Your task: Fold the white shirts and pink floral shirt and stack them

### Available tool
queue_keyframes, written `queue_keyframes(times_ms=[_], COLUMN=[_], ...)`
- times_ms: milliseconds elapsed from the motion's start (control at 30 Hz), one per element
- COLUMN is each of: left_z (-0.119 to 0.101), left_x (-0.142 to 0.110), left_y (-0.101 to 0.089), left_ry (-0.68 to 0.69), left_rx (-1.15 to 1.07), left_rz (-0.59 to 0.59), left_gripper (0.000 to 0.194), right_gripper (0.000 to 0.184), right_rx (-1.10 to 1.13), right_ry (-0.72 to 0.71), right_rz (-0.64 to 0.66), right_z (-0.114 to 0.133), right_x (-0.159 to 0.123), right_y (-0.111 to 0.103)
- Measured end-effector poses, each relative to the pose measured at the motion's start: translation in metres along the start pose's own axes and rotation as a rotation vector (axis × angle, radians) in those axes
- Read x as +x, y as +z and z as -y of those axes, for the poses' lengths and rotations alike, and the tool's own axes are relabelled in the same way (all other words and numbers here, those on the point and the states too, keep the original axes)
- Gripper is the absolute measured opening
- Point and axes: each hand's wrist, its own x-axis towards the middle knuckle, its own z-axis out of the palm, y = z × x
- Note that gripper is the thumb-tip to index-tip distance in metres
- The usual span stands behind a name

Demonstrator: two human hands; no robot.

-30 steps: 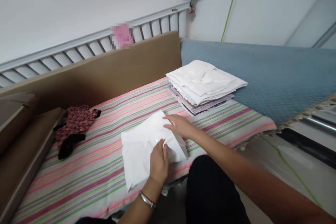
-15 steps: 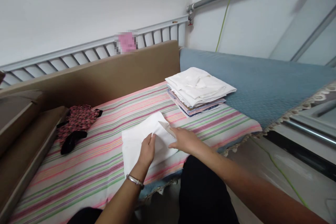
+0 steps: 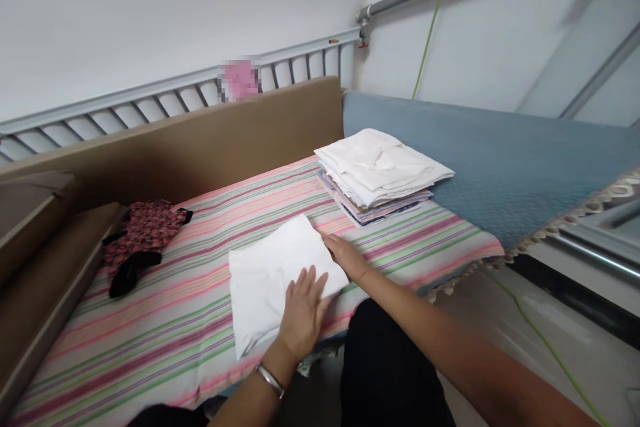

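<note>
A folded white cloth (image 3: pixel 273 273) lies on the striped bedspread (image 3: pixel 200 267) in front of me, its outline roughly square with soft creases. My left hand (image 3: pixel 304 310) rests flat on its near right part, fingers spread. At the right edge of the same cloth is my right hand (image 3: pixel 346 257), fingers bent together around that border; its thumb is hard to see. Farther back to the right stands a stack of folded white cloths (image 3: pixel 380 160), with bluish, pink and dark pieces at the bottom.
A pink and black patterned garment (image 3: pixel 145 233) lies crumpled at left beside a brown upholstered piece (image 3: pixel 60 280). Behind runs a brown padded board (image 3: pixel 240 133) before a white radiator (image 3: pixel 170 105). A blue cover with a lace edge (image 3: pixel 480 153) spans the right side.
The cloth's raised right flap now lies down flat. My left hand went from pinching the cloth to lying spread on it, lower and to the right. My right hand shifted slightly up to the edge.
</note>
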Motion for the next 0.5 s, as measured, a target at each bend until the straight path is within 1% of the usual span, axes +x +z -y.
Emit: queue_keyframes(times_ms=[67,133,167,233,267,333,400,433,500], left_z=[-0.002,-0.002,-0.001,0.006,0.012,0.031,0.056,0.069,0.093], left_x=[0.001,0.002,0.002,0.001,0.001,-0.001,-0.002,-0.003,-0.005], left_y=[0.009,0.012,0.011,0.002,-0.005,-0.020,-0.032,-0.036,-0.037], left_ry=[-0.012,-0.020,-0.016,0.014,0.033,0.037,-0.034,-0.089,-0.202], left_rx=[0.086,0.115,0.110,0.080,0.071,0.093,0.185,0.252,0.400], left_rz=[0.089,0.110,0.101,0.047,-0.002,-0.136,-0.270,-0.316,-0.348], left_gripper=[0.049,0.051,0.051,0.048,0.045,0.041,0.039,0.039,0.042], right_gripper=[0.024,0.027,0.028,0.027,0.027,0.030,0.036,0.039,0.043], right_rx=[-0.118,-0.193,-0.192,-0.153,-0.125,-0.087,-0.110,-0.149,-0.271], right_ry=[0.102,0.171,0.157,0.039,-0.036,-0.142,-0.180,-0.186,-0.173], right_rz=[-0.054,-0.158,-0.204,-0.243,-0.232,-0.156,-0.066,-0.028,0.022], right_z=[-0.011,-0.010,-0.004,0.019,0.033,0.062,0.081,0.085,0.080], right_x=[-0.004,-0.010,-0.013,-0.020,-0.023,-0.028,-0.028,-0.027,-0.022], right_y=[-0.003,-0.008,-0.009,-0.006,-0.001,0.017,0.041,0.054,0.074])
